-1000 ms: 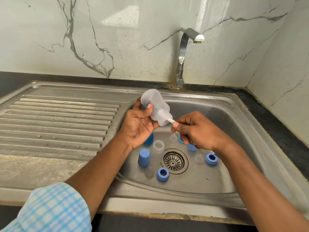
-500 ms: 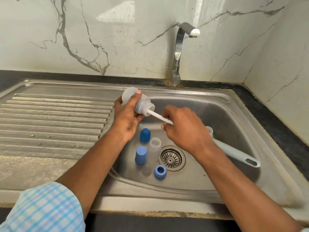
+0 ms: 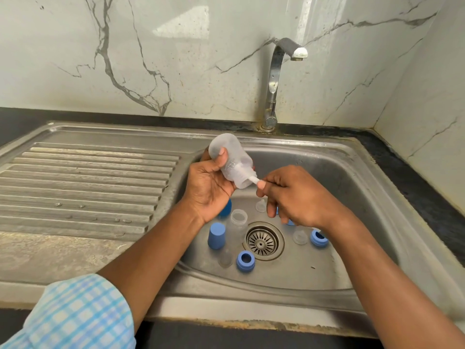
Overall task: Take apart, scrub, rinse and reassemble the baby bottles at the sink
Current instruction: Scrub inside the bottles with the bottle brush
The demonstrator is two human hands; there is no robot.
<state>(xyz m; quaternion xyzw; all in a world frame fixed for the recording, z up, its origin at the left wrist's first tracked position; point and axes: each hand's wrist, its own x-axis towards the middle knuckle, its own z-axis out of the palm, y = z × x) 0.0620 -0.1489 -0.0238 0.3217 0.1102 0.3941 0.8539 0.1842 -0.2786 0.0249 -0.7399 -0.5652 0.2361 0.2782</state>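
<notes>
My left hand (image 3: 207,187) grips a clear baby bottle (image 3: 232,161) tilted over the basin, its mouth pointing down to the right. My right hand (image 3: 292,195) holds the white stem of a bottle brush (image 3: 253,180) that is pushed into the bottle's mouth; the rest of the handle is hidden by my hand. On the basin floor lie a second clear bottle (image 3: 237,220), a blue cap (image 3: 216,235), blue collar rings (image 3: 245,260) (image 3: 319,238) and clear teats (image 3: 300,236) (image 3: 261,205).
The steel sink (image 3: 364,222) has a drain strainer (image 3: 261,244) in the middle and a ribbed drainboard (image 3: 88,187) on the left. A chrome tap (image 3: 276,79), not running, rises behind the basin against marble walls. A dark counter edges the right side.
The brush has gone deeper into the bottle again, my right hand closing up to the bottle's mouth. The bottle moved slightly right over the basin.
</notes>
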